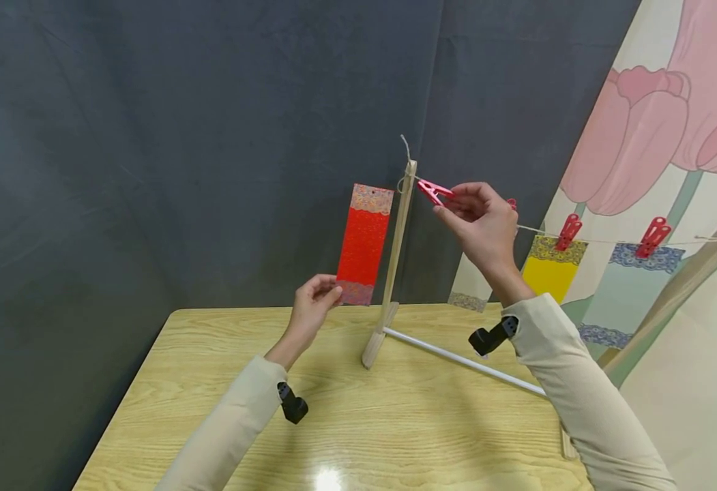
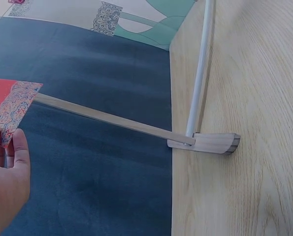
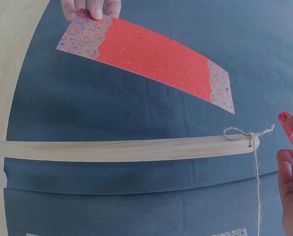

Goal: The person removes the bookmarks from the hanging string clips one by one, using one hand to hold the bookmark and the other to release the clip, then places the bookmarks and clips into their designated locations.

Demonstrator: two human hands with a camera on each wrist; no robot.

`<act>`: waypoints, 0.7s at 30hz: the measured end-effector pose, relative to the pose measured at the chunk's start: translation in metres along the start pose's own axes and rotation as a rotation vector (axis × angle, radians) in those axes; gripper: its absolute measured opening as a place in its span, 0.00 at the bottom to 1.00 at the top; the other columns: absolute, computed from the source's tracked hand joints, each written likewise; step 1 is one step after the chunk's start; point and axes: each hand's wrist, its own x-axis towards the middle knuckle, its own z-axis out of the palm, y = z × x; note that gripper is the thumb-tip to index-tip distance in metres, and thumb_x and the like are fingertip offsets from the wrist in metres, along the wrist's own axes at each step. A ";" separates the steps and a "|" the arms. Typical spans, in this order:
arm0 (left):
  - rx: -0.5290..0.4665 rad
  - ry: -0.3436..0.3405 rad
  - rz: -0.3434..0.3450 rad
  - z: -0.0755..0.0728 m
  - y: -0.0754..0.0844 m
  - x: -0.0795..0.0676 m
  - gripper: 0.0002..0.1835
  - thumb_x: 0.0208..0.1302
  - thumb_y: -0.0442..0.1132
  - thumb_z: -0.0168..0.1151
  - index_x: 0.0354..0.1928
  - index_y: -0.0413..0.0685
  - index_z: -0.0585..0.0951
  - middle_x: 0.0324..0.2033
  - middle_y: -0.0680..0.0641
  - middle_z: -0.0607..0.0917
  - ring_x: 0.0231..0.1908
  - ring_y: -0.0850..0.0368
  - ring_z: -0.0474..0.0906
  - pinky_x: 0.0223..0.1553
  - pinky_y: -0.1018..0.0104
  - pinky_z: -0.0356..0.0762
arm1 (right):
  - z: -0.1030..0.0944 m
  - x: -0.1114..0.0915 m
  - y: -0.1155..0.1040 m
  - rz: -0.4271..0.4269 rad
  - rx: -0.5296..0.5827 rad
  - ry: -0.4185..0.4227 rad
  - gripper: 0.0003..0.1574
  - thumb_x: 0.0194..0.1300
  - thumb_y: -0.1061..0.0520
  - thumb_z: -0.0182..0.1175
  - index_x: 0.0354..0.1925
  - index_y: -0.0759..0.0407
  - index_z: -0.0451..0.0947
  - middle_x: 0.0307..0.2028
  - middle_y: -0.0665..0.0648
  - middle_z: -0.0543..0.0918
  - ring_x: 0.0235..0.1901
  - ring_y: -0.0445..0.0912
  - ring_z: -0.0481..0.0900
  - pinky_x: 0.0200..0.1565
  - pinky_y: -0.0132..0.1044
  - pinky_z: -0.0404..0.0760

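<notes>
Near its lower patterned end, my left hand (image 1: 309, 310) pinches a red bookmark-shaped paper card (image 1: 364, 245) between thumb and fingers. The card stands upright left of a wooden post (image 1: 398, 239), and a small hole shows near its top. Between thumb and fingertips, my right hand (image 1: 487, 221) holds a red clothespin (image 1: 434, 191) beside the post's top, close to the twine (image 1: 530, 230) knotted there. In the right wrist view the card (image 3: 156, 59) is apart from both twine and clothespin (image 3: 290, 130). The left wrist view has only the card's patterned end (image 2: 16, 105) and part of the hand.
Farther right along the twine, red clothespins (image 1: 569, 232) hold a yellow card (image 1: 551, 276) and a pale blue card (image 1: 631, 293). A white card (image 1: 470, 283) hangs partly behind my right hand. A white rod (image 1: 469, 361) runs from the post's foot (image 1: 379, 344) above the wooden table (image 1: 223, 409).
</notes>
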 end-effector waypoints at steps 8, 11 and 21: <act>-0.005 -0.011 0.006 -0.001 -0.005 0.003 0.10 0.57 0.29 0.58 0.42 0.36 0.75 0.36 0.41 0.76 0.34 0.52 0.75 0.38 0.62 0.77 | 0.001 0.001 0.006 -0.005 -0.065 -0.008 0.20 0.50 0.60 0.67 0.41 0.67 0.74 0.37 0.59 0.81 0.35 0.48 0.79 0.41 0.36 0.76; -0.004 -0.008 0.007 -0.002 -0.005 0.001 0.10 0.57 0.29 0.58 0.42 0.37 0.75 0.36 0.41 0.76 0.35 0.52 0.75 0.38 0.61 0.76 | 0.001 -0.001 0.007 -0.007 -0.063 -0.012 0.20 0.49 0.60 0.67 0.41 0.67 0.75 0.37 0.59 0.80 0.35 0.48 0.78 0.41 0.37 0.76; -0.005 -0.019 -0.027 -0.006 0.014 -0.008 0.11 0.59 0.28 0.56 0.45 0.33 0.73 0.37 0.37 0.75 0.36 0.51 0.73 0.40 0.58 0.75 | 0.003 -0.006 0.010 -0.012 -0.074 -0.016 0.20 0.48 0.59 0.68 0.39 0.66 0.76 0.35 0.59 0.80 0.33 0.50 0.77 0.40 0.37 0.76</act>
